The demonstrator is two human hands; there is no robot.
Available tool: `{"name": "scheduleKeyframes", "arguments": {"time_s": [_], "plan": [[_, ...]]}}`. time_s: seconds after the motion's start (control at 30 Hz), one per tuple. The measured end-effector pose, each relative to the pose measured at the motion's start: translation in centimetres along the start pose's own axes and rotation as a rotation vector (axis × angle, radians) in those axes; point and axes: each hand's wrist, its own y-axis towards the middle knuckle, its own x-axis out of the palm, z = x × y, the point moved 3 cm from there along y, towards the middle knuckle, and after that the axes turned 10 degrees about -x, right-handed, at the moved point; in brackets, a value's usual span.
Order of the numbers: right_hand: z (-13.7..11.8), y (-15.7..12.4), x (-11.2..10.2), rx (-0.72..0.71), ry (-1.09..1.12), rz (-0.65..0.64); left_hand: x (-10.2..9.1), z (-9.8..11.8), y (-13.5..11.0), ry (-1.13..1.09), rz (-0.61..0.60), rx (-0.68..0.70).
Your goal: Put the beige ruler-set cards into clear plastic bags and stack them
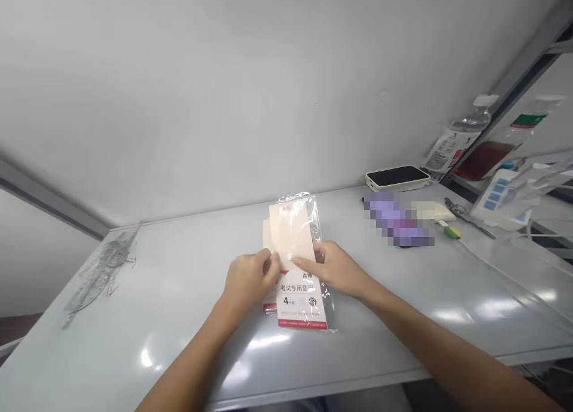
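Over the table in front of me is a pink-and-white printed card (299,298) with a red lower band and Chinese print. A clear plastic bag (330,313) shows around its top and right side. Behind it, to the left, the edge of a similar card or layer (270,307) sticks out. My left hand (250,277) is closed at the left edge, thumb and forefinger pinched on the card. My right hand (333,268) grips the bagged card from the right, thumb lying across the front; its other fingers are partly hidden behind the plastic.
A phone (398,177) lies by the wall at the right, near a blurred purple item (398,220). Beyond it are a white cable (496,266), a clear bottle (461,140) and a bottle of red-brown liquid (490,152). A crumpled clear plastic heap (102,271) lies far left.
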Motion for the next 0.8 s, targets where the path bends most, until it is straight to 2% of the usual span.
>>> {"name": "scheduleKeyframes", "arguments": {"time_s": [0.1,0.23,0.37,0.53,0.7,0.8], "plan": [[0.4,-0.1,0.3,0.018,-0.058,0.0,0.5,0.2,-0.4,-0.007,0.007,0.09],[0.3,-0.2,0.7,0.01,-0.058,-0.013,0.9,0.7,-0.9,-0.189,-0.109,0.191],[-0.4,-0.4,0.6,0.002,-0.041,-0.003,0.6,1.0,-1.0,-0.349,-0.179,0.145],[-1.0,-0.6,0.6,-0.065,0.02,-0.003,0.6,0.7,-0.7,-0.562,-0.219,0.023],[-0.8,-0.9,0.5,-0.12,0.083,-0.002,0.5,0.6,-0.4,-0.912,-0.413,-0.125],[-0.7,-1.1,0.5,-0.162,0.076,-0.032,-0.1,1.0,-0.3,-1.02,-0.49,-0.125]]}}
